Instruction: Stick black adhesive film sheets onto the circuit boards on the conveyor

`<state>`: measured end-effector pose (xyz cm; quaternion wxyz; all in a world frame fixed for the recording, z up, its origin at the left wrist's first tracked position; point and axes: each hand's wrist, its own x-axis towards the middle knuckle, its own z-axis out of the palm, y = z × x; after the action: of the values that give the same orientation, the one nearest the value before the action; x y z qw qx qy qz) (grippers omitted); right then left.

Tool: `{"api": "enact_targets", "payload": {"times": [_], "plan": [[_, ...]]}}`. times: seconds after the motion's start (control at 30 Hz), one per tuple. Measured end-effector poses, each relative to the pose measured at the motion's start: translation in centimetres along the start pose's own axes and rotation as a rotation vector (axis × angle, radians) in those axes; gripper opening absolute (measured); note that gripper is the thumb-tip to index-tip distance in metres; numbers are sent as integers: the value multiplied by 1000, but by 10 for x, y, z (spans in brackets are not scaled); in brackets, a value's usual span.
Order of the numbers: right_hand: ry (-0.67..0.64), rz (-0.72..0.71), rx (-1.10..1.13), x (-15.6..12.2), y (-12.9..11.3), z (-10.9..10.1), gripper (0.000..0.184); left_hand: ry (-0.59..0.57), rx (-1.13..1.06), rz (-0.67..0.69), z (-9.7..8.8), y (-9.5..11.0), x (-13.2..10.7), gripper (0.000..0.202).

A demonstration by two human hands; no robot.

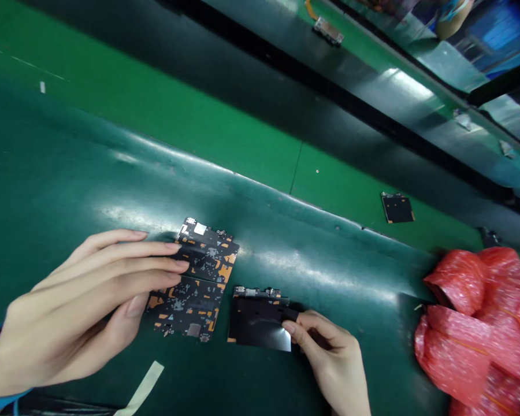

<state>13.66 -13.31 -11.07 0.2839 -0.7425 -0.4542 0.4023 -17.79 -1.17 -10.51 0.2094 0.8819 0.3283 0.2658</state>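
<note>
Left hand [78, 306] on circuit board [208, 260], right hand [329, 364] pinching black film [255, 323]

Left fingers [156, 260] lying flat across the circuit board, not clenched; long axis pointing nearly straight ahead, on a green mat [112, 173]. Right fingertips [288, 328] gripping the film's edge over a second board [255, 293]. Farther right, a small black board [397, 208] and a red plastic bag [472, 329], contents hidden.

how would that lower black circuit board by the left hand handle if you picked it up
The lower circuit board probably feels stiff, since it lies flat with straight edges beside the left hand. It looks thin, so likely light for its size. The small metal parts at its end may be fragile, so it's probably best held by the edges.
</note>
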Motion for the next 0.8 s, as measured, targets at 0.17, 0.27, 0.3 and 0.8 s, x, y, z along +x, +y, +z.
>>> {"api": "enact_targets", "payload": {"times": [0.17,0.27,0.3,0.8], "plan": [[-3,13,-4,-2,2,0,30,51,-27,32,1,0,1,34],[-1,9,-10,-1,3,0,30,26,-23,-4,1,0,2,34],[-2,6,-9,0,2,0,30,29,-24,7,1,0,2,34],[7,17,-13,-2,6,1,30,-12,-8,-25,-2,3,-1,33]]}}
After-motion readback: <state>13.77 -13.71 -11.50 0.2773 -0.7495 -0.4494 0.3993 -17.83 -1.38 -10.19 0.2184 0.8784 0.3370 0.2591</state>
